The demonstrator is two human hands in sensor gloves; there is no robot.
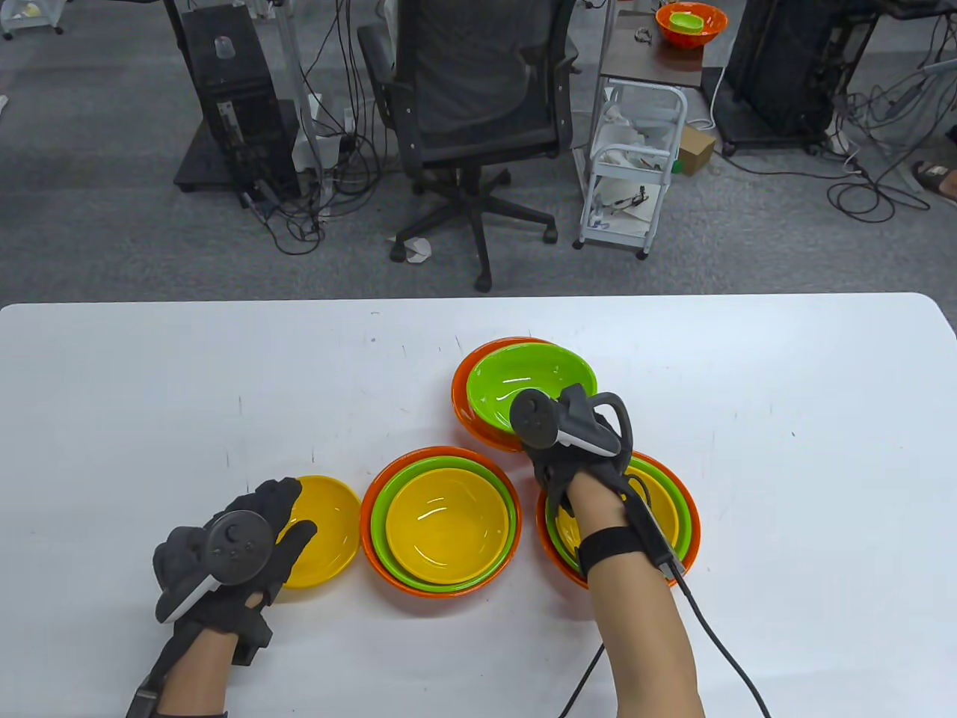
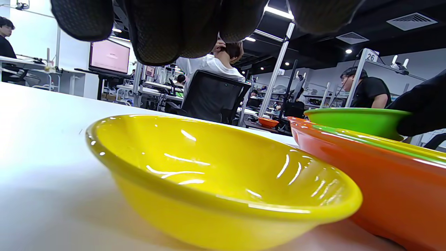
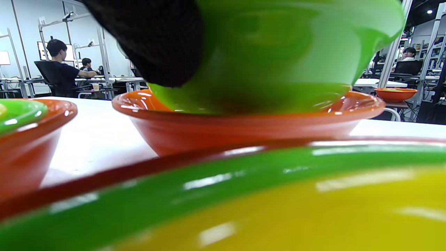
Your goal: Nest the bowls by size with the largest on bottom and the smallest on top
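glossy yellow bowl [image 2: 223,181], green bowl [image 1: 531,385] over orange

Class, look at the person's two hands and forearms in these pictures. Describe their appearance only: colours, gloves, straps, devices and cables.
Both the left hand and the right hand wear black mesh-textured gloves. Each carries a dark grey tracker on its back, with a round button face and a lighter grey handle. The forearms are bare, with no sleeves. A black strap wraps the right wrist, and a black cable runs from it along the forearm.
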